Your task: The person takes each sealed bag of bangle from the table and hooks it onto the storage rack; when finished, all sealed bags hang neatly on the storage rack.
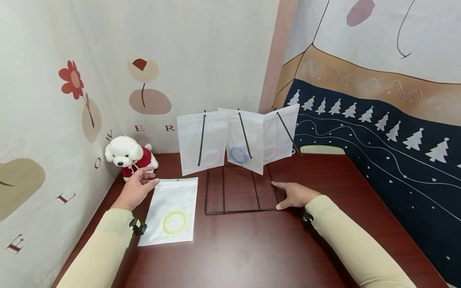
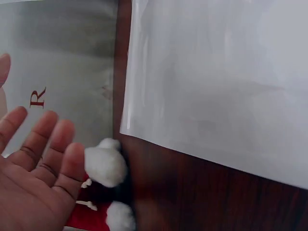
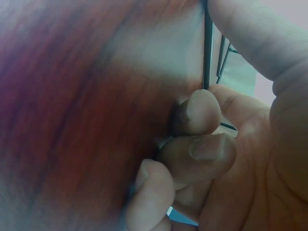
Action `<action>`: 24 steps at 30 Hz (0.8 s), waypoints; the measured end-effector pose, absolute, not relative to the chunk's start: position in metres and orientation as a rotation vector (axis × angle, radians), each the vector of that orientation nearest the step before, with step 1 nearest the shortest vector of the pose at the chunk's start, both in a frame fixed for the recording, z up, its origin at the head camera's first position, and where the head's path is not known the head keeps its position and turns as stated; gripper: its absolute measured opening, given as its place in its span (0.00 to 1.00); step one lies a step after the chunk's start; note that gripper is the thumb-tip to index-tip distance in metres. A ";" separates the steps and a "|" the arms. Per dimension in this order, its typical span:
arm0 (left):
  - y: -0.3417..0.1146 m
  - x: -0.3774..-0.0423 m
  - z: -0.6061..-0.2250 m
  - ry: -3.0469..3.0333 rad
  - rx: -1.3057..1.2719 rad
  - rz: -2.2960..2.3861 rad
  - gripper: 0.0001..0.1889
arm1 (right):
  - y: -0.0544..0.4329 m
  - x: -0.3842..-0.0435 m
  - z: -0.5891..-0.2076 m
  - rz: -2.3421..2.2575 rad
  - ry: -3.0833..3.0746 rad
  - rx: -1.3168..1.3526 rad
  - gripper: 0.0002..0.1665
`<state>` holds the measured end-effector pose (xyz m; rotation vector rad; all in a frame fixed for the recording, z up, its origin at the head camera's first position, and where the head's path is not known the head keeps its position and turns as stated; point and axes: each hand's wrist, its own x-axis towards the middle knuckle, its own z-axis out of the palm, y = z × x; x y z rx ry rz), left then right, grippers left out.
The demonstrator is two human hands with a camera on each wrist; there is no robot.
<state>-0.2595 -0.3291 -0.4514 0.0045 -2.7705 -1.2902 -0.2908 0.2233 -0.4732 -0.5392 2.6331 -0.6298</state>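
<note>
A white zip bag lies on the table, with a yellow ring in its lower half and a small hole at its top edge. My left hand is beside the bag's upper left corner, fingers loosely extended; the left wrist view shows the palm and fingers holding nothing. At the right, my right hand grips the base of a black wire rack, thumb at its front corner and forefinger along its side. Three white bags hang from the rack's prongs; the middle bag contains a blue ring.
A white plush dog in red clothing sits at the back left, just behind my left hand. Fabric with printed flowers and letters hangs behind and left of the brown table. A dark tree-patterned cloth borders its right side.
</note>
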 end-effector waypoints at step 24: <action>-0.338 -0.269 -0.468 -3.172 0.159 -0.961 0.47 | 0.222 -0.291 -0.474 -0.638 2.627 -0.522 0.59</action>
